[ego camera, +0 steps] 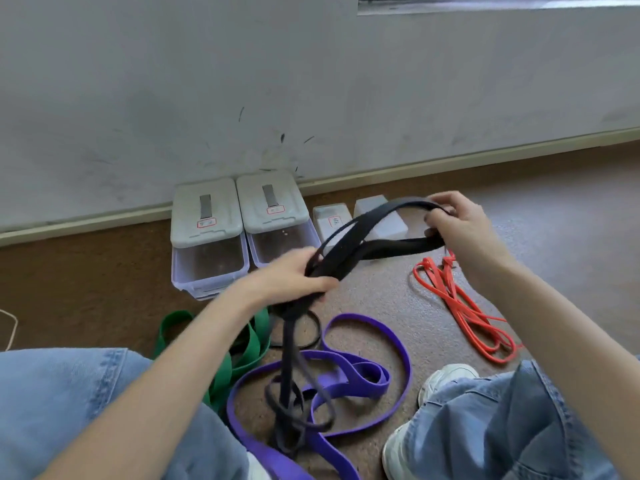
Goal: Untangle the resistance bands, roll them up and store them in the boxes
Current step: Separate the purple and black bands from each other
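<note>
Black resistance band (349, 244) stretches in the air between my two hands, above the floor in front of my knees. My left hand (294, 275) has its fingers curled round a bunch of its loops, thumb on the near side, and from that grip several black strands hang down in a loose tangle that ends over the purple band (377, 375). My right hand (457, 223) pinches the far end of a wide black loop, fingers and thumb closed on the strap, held a little higher than the left.

On the brown floor (554, 237) the purple band lies in big open curls between my legs. A green band (242, 344) is heaped to its left, partly hidden under my left forearm. An orange band (464, 313), thin and cord-like, lies in long folds on the right, near my white shoe (446, 375).

Against the wall (311, 81) stand two clear boxes (207, 268) with whitish lids, side by side and touching, each lid carrying a small label. Just right of them sit two smaller pale boxes (332, 220), partly hidden behind the black loop. I cannot tell what is inside any of them.

My legs are in blue jeans (62, 393) at both lower corners.
</note>
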